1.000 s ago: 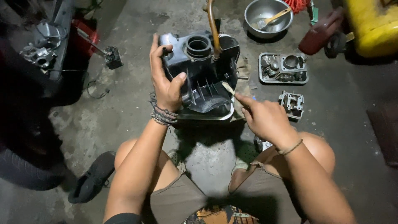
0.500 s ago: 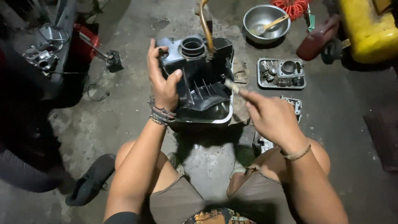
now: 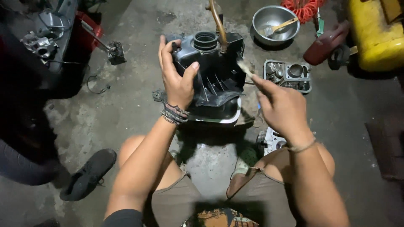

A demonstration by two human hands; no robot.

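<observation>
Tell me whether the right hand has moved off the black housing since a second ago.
Yes. The right hand with its brush has drawn back to the right, off the ribbed face of the black housing and toward the tray of engine parts.

Upright black ribbed housing (image 3: 214, 75), brush (image 3: 245, 67) alongside

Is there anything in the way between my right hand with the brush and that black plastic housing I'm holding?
Nothing visible. The right hand holds the brush just beside the black housing, which the left hand grips.
</observation>
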